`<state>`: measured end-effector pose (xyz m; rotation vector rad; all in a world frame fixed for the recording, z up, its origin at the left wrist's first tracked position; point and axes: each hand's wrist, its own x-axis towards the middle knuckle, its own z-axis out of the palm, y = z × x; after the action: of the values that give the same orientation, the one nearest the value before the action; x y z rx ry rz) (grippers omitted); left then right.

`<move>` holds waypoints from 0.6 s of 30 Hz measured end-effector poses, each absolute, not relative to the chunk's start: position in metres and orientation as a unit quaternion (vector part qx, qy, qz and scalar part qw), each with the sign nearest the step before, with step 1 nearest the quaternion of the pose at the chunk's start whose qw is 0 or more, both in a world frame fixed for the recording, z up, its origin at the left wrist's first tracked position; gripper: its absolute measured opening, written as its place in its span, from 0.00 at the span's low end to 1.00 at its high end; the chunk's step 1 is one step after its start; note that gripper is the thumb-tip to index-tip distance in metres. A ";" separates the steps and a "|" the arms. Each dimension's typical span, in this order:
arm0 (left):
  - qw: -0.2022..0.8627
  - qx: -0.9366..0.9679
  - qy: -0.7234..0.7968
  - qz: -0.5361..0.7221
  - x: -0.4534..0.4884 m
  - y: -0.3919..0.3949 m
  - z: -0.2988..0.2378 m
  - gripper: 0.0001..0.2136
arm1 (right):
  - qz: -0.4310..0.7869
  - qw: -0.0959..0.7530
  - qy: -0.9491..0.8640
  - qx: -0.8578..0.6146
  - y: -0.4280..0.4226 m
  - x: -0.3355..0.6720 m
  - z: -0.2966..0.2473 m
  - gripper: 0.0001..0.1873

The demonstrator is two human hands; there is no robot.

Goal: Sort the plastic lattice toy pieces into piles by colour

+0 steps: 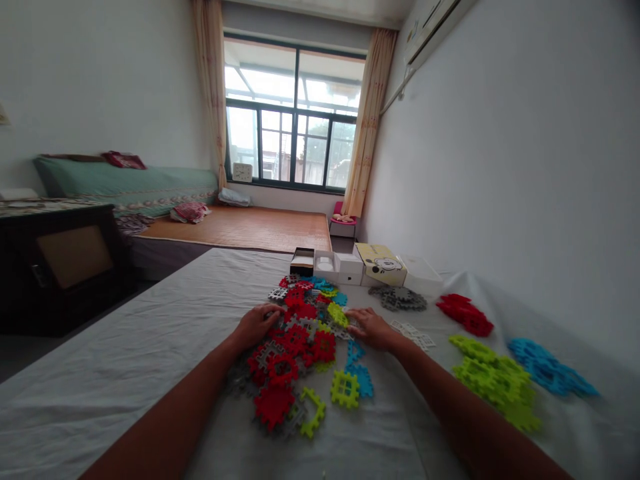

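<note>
Mixed pile of toothed plastic pieces (296,340), centre to lower centre of the frame, between both hands.
Left hand (260,321) at the pile's left edge, fingers loosely bent; right hand (373,327) at its right edge, fingertips beside a lime piece (338,314); whether either grips cannot be determined. Red cluster (465,314), lime cluster (495,380) and blue cluster (547,367) lie lower right; yellow box (373,257) beyond, right of centre.

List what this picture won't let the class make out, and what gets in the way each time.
All in the head view:
- Lowest pieces of the mixed pile: covered by pieces above.
- Palm of the left hand: hidden by the hand's back.
- Whether the right hand grips the lime piece beside it: too blurred.
- Inside of the yellow box: hidden by its outer faces.
- Exact time on the clock: too small.
</note>
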<state>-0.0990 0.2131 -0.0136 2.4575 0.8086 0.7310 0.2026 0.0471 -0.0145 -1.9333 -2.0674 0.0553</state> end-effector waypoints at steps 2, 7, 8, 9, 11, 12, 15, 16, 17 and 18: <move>0.227 0.890 0.296 0.263 -0.098 0.213 -0.013 0.17 | 0.039 0.189 -0.731 -0.654 0.029 0.197 -0.005 0.25; 0.228 0.890 0.296 0.259 -0.097 0.213 -0.013 0.18 | 0.154 0.201 -0.716 -0.651 -0.018 0.189 0.026 0.28; 0.228 0.891 0.296 0.260 -0.097 0.212 -0.013 0.18 | 0.197 0.182 -0.719 -0.641 -0.025 0.187 0.029 0.31; 0.228 0.891 0.295 0.259 -0.097 0.212 -0.013 0.18 | 0.229 0.166 -0.722 -0.631 -0.030 0.183 0.030 0.34; 0.228 0.891 0.296 0.260 -0.097 0.211 -0.012 0.17 | 0.247 0.158 -0.731 -0.616 -0.035 0.174 0.026 0.39; 0.228 0.891 0.296 0.259 -0.097 0.211 -0.012 0.17 | 0.244 0.170 -0.733 -0.612 -0.035 0.168 0.022 0.40; 0.224 0.893 0.298 0.252 -0.097 0.211 -0.011 0.18 | 0.240 0.249 -0.728 -0.592 -0.028 0.150 0.011 0.39; 0.221 0.894 0.298 0.250 -0.097 0.212 -0.011 0.18 | 0.241 0.275 -0.726 -0.583 -0.025 0.146 0.010 0.38; 0.219 0.896 0.297 0.248 -0.097 0.212 -0.012 0.18 | 0.243 0.297 -0.724 -0.574 -0.024 0.143 0.009 0.36; 0.216 0.897 0.296 0.248 -0.096 0.213 -0.012 0.18 | 0.246 0.313 -0.722 -0.566 -0.023 0.142 0.010 0.33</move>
<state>-0.0964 0.2132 -0.0123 2.4846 0.8216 0.6861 0.1420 -0.0226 0.0102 -1.4924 -1.9036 0.6479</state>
